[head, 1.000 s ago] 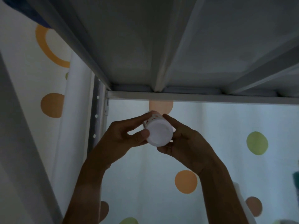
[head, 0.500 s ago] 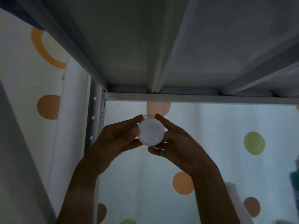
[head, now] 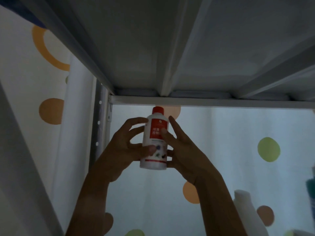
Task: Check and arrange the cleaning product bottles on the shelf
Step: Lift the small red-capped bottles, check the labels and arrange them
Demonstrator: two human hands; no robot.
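Head view: upright bottle point(head: 156, 138) clamped between left hand point(head: 126, 149) and right hand point(head: 184, 150) grip.

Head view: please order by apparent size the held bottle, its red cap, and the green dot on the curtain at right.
1. Held bottle
2. Green dot
3. Red cap

The curtain hangs behind the bottle, so true sizes are unsure.

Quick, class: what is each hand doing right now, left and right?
Left hand: holding the white bottle, thumb across its lower label.
Right hand: holding the same bottle from the other side, fingers against its label.
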